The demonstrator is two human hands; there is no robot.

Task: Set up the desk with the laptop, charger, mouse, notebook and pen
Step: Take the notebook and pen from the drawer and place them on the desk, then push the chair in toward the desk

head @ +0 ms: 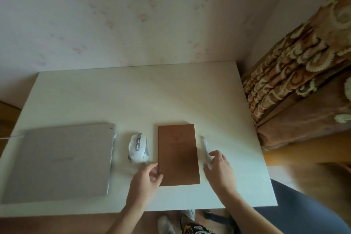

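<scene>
A closed silver laptop [60, 161] lies at the desk's left, with a white charger cable [7, 137] running off its far left corner. A white mouse [138, 148] sits just right of it. A brown notebook [178, 154] lies closed in the middle. My left hand [146, 178] touches the notebook's lower left edge with thumb and fingers. A white pen [205, 146] lies along the notebook's right side, blurred. My right hand [218, 167] has its fingertips at the pen's near end; whether it grips the pen is unclear.
The white desk [152, 100] stands against a pale wall. A patterned brown sofa arm [296, 81] stands close to the desk's right edge. My legs and a patterned object on the floor show below the front edge.
</scene>
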